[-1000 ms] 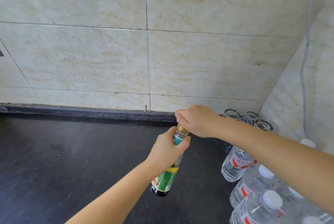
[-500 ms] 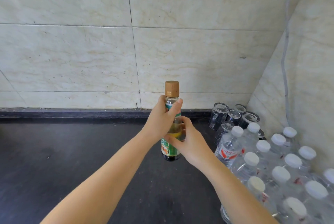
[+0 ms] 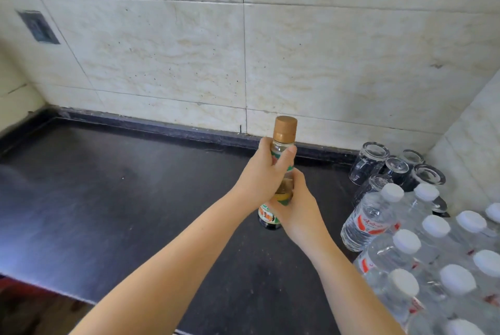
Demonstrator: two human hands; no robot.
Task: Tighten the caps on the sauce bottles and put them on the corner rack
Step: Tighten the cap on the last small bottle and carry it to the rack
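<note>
A small glass sauce bottle [image 3: 270,215] with a green and orange label stands upright at the middle of the black counter [image 3: 108,213]. Its brown screw cap [image 3: 285,129] is on and uncovered. My left hand [image 3: 265,175] wraps the bottle's neck and upper body from the left. My right hand [image 3: 296,204] grips the lower body from the right, just beneath the left hand. Whether the bottle's base touches the counter I cannot tell. No corner rack is in view.
Several upturned drinking glasses [image 3: 389,169] stand in the back right corner. A pack of several clear water bottles with white caps [image 3: 411,250] fills the right side. Tiled walls close the back and right. A wall socket [image 3: 38,26] sits at upper left.
My right hand left the cap and dropped to the bottle's lower body. The bottle went from tilted to upright, and the view shifted left, showing the counter's left corner.
</note>
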